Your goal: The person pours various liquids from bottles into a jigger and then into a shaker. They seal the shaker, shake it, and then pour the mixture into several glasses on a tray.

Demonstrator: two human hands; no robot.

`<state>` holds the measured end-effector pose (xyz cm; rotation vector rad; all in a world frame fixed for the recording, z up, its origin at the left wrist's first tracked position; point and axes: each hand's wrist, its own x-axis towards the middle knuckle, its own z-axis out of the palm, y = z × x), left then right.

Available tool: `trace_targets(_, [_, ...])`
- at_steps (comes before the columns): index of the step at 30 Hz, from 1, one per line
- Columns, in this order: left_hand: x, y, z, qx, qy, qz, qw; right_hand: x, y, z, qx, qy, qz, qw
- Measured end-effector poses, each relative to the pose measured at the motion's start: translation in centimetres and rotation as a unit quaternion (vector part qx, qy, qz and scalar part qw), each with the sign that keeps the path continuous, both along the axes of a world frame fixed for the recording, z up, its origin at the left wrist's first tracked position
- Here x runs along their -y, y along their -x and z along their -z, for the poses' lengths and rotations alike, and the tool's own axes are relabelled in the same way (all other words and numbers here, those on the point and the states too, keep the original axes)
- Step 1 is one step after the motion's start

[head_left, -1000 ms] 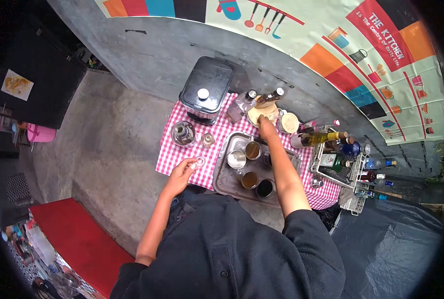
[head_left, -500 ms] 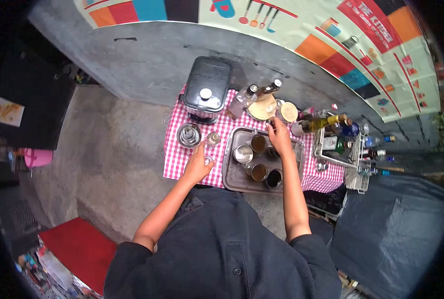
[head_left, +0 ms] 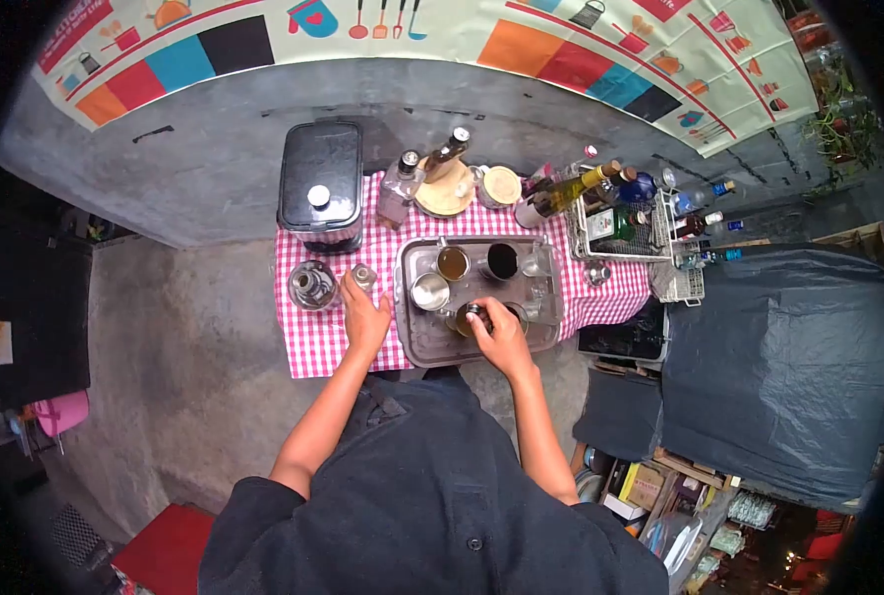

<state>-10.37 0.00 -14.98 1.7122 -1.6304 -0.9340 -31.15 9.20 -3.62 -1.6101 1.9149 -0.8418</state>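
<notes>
My left hand (head_left: 366, 325) lies over the checked cloth with its fingers apart, fingertips right at a small clear glass bottle (head_left: 363, 277). Left of it stands a larger clear glass vessel (head_left: 313, 286). My right hand (head_left: 502, 340) is closed around a small dark object (head_left: 474, 311), too covered to name, above a mug of brown liquid at the front of the metal tray (head_left: 417, 347). On the same tray are another mug of brown liquid (head_left: 453, 263), a mug of very dark liquid (head_left: 501, 261), a steel cup (head_left: 429, 292) and clear glass mugs (head_left: 537, 262).
Behind the tray stand a black-lidded container (head_left: 321, 178), a square bottle (head_left: 398, 190), a dark bottle (head_left: 448, 154), a round wooden board (head_left: 446, 194) and a lidded jar (head_left: 501, 186). A yellow-green bottle (head_left: 566, 195) leans beside a wire basket (head_left: 650, 240) of bottles.
My right hand has come from the tray's back edge to above a front mug, the dark object in it. My left hand stays by the small bottle. The whole view has shifted.
</notes>
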Motion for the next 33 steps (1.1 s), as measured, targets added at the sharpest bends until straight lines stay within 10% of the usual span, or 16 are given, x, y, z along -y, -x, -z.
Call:
trace_targets(20, [2.1,3.2,-0.8,0.041,0.093,-0.135,0.986,1.2,4.6,-1.1,0.075,0.026,-0.106,0.991])
trace_targets(26, [1.7,3.7,-7.5,-0.048,0.171,-0.108,0.978,2.1,4.3,-3.3,0.413,-0.045,-0.085,0.906])
trace_targets(33, [-3.2,4.1,-14.2,-0.183,0.199,0.047,0.962,3.6,2.8,-7.5,0.501,0.003,-0.209,0.840])
